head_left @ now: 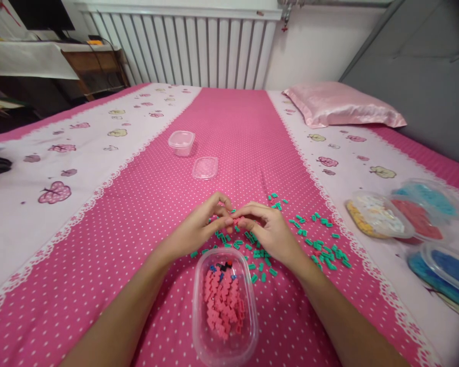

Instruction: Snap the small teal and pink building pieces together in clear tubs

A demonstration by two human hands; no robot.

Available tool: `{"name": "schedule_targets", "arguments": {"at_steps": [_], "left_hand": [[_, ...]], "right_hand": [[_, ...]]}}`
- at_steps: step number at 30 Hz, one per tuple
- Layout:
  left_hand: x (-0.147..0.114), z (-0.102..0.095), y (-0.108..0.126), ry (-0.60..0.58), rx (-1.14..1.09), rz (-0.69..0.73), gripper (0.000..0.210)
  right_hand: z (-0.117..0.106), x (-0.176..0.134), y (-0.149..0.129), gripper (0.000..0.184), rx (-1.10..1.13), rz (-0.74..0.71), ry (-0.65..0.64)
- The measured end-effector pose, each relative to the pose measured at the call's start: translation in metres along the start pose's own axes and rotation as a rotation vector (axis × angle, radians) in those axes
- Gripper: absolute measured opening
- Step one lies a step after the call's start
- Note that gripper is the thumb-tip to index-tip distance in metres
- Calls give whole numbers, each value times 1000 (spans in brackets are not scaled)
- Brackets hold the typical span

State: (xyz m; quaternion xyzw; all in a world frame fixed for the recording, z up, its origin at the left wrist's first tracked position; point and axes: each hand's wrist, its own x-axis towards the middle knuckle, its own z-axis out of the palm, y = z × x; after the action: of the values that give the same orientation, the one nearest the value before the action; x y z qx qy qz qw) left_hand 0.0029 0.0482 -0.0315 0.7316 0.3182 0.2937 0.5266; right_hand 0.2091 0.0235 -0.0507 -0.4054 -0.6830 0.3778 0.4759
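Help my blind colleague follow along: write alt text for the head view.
A person's left hand and right hand hold pink bits over scattered green pieces on a dotted pink bedspread. Between the forearms sits a clear container of mostly pink pieces; more containers lie at right.

A bed (233, 109) fills most of the room, its spread (137, 155) striped lengthwise: a deep-pink, white-dotted band down the middle, paler bands on either side printed with small pink and yellow trees, and lacy white edging between them. A satiny pink pillow (340, 104) lies at the far right, near a plain grey panel (421, 61). Beyond the bed, a white ribbed radiator (183, 48) stands against a pale wall (317, 46), beside a red valve handle (285, 29). At far left, a dark monitor (42, 14) stands on a wooden desk (87, 63) partly draped in white cloth (26, 58). Soft light falls evenly.
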Motion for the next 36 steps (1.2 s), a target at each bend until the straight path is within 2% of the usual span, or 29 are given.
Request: {"name": "schedule_targets", "arguments": {"at_steps": [3,8,14,24,30,33,36], "left_hand": [[1,0,2,29,108,35,18],[4,3,2,186,492,144,15],[3,4,-2,263,626,259,13],[1,1,3,242,760,482,11],[-1,3,2,255,804,559,10],[-1,2,3,240,849,563,13],[0,-6,1,211,920,474,19]], "right_hand": [[2,0,3,11,25,25,55],[8,-2,3,14,92,61,121],[13,-4,1,15,134,74,168],[16,-3,1,20,240,122,220],[18,-3,-2,24,242,111,245],[17,-3,-2,23,221,111,234],[14,-2,2,20,189,108,237]]}}
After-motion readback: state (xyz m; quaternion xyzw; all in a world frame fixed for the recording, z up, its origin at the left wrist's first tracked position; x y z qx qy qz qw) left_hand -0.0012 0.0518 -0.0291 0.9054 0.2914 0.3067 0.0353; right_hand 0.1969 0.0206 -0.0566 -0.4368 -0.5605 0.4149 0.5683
